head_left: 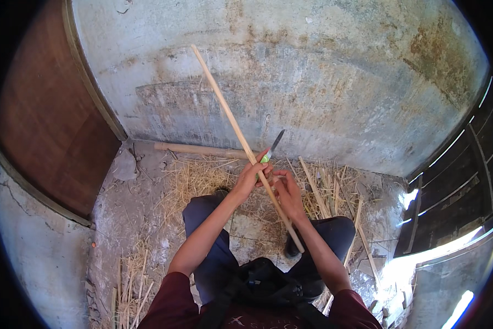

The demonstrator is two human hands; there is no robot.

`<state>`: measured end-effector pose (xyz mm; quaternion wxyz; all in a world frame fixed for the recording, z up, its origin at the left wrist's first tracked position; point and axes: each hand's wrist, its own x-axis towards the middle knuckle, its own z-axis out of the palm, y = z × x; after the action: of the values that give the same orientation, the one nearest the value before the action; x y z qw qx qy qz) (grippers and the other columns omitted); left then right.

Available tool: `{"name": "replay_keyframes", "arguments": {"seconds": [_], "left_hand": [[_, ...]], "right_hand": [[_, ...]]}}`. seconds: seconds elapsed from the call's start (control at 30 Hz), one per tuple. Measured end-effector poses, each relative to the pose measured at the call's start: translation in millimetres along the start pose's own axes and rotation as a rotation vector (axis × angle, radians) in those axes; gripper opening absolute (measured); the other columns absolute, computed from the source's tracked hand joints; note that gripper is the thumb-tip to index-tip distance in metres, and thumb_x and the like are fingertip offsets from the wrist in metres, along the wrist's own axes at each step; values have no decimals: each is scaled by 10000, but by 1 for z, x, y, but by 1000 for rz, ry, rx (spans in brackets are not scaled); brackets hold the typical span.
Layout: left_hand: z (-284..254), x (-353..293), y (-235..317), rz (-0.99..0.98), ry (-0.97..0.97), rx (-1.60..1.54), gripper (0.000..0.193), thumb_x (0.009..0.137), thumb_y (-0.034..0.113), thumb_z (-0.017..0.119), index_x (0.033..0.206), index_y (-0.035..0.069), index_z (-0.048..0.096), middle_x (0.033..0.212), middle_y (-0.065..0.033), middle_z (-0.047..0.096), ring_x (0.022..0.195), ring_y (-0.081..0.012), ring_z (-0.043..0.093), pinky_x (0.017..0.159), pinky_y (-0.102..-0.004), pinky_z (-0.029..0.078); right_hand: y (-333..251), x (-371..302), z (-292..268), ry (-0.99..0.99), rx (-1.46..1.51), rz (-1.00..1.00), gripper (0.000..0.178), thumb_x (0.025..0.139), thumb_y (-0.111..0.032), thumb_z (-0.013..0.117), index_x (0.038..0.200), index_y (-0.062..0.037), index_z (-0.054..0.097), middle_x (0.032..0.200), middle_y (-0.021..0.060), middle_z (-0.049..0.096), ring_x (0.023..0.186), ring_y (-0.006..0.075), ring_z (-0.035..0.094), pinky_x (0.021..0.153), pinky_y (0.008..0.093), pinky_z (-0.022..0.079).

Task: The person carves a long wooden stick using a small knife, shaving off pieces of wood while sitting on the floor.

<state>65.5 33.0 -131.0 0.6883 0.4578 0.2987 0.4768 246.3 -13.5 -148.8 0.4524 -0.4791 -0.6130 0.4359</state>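
A long, pale bamboo strip (224, 104) runs slantwise across the middle, its far end raised in front of the wall and its near end beside my right knee. My left hand (248, 178) is closed around it. A knife (266, 158) with a green and white handle and a dark blade sticks out past my left fingers, pointing away from me; its handle is partly hidden by that hand. Just right of the strip, my right hand (289, 194) has its fingers curled together near the left fingertips. Whatever they pinch is too small to make out.
Straw and shavings (194, 183) litter the floor around my feet. A thick pole (202, 150) lies along the wall's base. Split strips (315, 189) are heaped at the right, and more (130, 290) lie at the lower left. A brown door (54, 109) stands left, dark slats (455, 175) right.
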Motion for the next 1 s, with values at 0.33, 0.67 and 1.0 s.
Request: {"name": "replay_keyframes", "arguments": {"seconds": [0.33, 0.67, 1.0], "left_hand": [[11, -3, 4, 190, 60, 102, 735, 996, 148, 461, 1714, 135, 306, 1011, 34, 536, 858, -75, 505, 758, -229, 433], [10, -2, 10, 266, 109, 180, 778, 970, 141, 498, 1718, 130, 286, 1005, 56, 502, 805, -54, 462, 661, -199, 358], [1, 5, 13, 569, 82, 586, 827, 940, -36, 425, 1732, 72, 209, 1597, -177, 487, 1297, -252, 583, 1066, -373, 499]], "right_hand": [[-22, 38, 19, -26, 424, 166, 433, 1078, -387, 682, 1372, -69, 667, 1131, 28, 736, 996, 130, 699, 903, 321, 543], [-25, 51, 38, 176, 474, 31, 290, 996, -196, 799, 1214, -25, 714, 1136, 79, 742, 967, 136, 703, 768, 300, 569], [-39, 67, 41, 208, 389, -32, 239, 996, -141, 771, 1150, 34, 718, 1031, 77, 760, 920, 114, 705, 726, 275, 567]]}}
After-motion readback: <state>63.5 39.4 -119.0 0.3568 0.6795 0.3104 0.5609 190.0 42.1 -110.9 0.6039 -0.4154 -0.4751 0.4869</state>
